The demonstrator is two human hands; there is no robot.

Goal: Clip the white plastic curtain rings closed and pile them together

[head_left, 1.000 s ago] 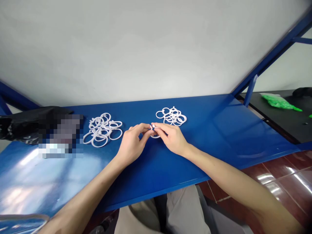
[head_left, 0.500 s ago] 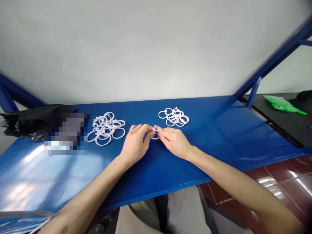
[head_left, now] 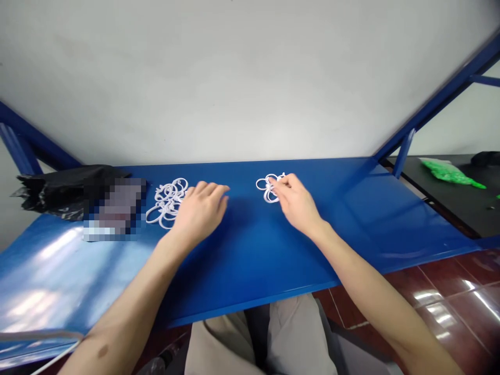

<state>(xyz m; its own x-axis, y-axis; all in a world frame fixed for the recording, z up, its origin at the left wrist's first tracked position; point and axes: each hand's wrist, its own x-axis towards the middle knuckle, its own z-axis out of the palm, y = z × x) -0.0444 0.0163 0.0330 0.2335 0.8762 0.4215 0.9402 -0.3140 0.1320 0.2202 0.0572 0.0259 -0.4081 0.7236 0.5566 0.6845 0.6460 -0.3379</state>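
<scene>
Blue table [head_left: 351,219], wide bare stretch at 3 o'clock, front edge near. Black bag [head_left: 54,190] at 9. Left hand [head_left: 199,211], fingers loose and apart, covers the left ring pile [head_left: 167,200]. Right hand [head_left: 297,203] pinches at the right ring pile [head_left: 267,187]; grip unclear. Hands were together before, now apart.

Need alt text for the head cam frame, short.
Seen from above, a person's left hand rests by a pile of white rings on a blue table, while the right hand reaches over a second ring pile. A black bag lies at the table's far left, against a white wall.
</scene>
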